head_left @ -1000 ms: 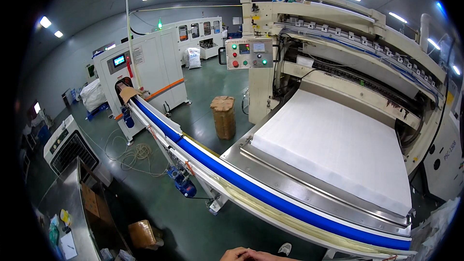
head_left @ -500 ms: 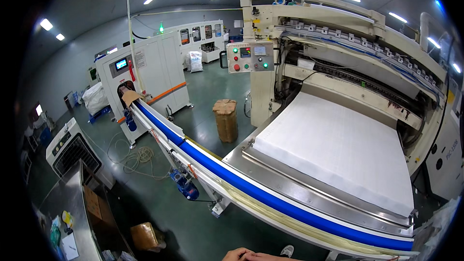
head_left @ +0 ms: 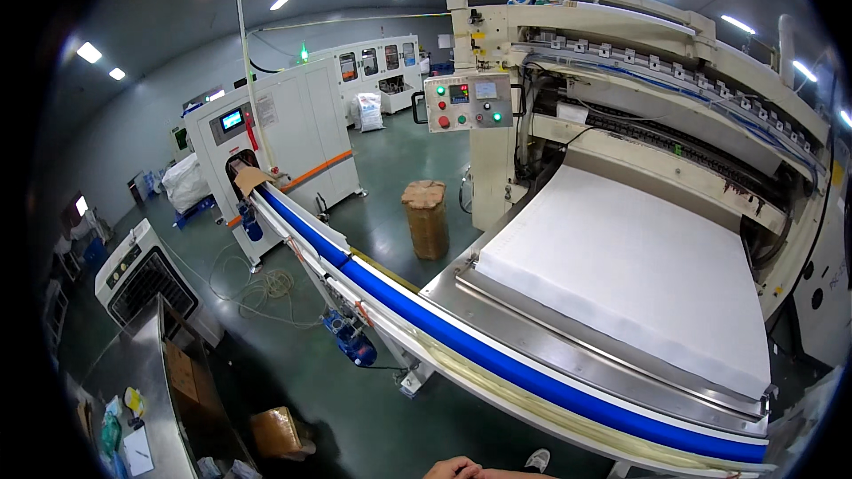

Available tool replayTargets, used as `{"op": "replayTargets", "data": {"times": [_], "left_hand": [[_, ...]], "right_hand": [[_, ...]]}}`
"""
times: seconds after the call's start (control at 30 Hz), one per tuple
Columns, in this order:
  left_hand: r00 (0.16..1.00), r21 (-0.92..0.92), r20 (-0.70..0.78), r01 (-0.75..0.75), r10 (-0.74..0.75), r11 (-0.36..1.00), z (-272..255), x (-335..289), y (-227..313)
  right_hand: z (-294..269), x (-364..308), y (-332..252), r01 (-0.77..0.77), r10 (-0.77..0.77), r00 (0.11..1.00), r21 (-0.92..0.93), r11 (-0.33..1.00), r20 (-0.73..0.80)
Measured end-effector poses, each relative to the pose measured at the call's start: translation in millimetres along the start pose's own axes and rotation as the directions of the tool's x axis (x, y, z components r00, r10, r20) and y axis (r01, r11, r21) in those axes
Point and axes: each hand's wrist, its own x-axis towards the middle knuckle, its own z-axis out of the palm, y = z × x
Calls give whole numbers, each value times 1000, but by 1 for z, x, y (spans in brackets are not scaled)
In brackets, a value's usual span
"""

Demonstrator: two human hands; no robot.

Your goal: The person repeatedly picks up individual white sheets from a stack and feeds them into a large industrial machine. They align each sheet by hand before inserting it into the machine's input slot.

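At the lower edge, my left hand (head_left: 453, 468) and my right hand (head_left: 504, 474) meet in front of my body. The left one has its fingers curled in; what lies inside them, if anything, is hidden. Of the right one only a strip shows, and its fingers are cut off by the picture's edge. Beyond the hands runs a conveyor with a blue belt (head_left: 497, 359). On its far side, a broad stack of white sheets (head_left: 621, 275) lies on the metal bed (head_left: 568, 350) of a large cream machine (head_left: 488, 160).
A control box (head_left: 469, 103) with lit buttons hangs on the cream machine. The belt leads to a white cabinet machine (head_left: 306, 129) at the far left. Brown taped packages (head_left: 426, 222) stand on the floor. A steel table (head_left: 133, 364) and an air cooler (head_left: 146, 270) are at left.
The whole view has shifted slightly, so the scene sits a little further right. My hands are still together, a bit lower in the picture. The white sheets and belt look the same.
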Motion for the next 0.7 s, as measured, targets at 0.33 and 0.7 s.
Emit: {"op": "replayTargets", "data": {"times": [0.33,0.7], "left_hand": [[999,-200,-28,20,-26,980,15,10,8],[972,-304,104,232,-210,924,43,56,5]], "right_hand": [[-13,-23,-40,-126,137,987,-116,985,84],[-60,-29,10,-92,120,980,-174,981,157]]}}
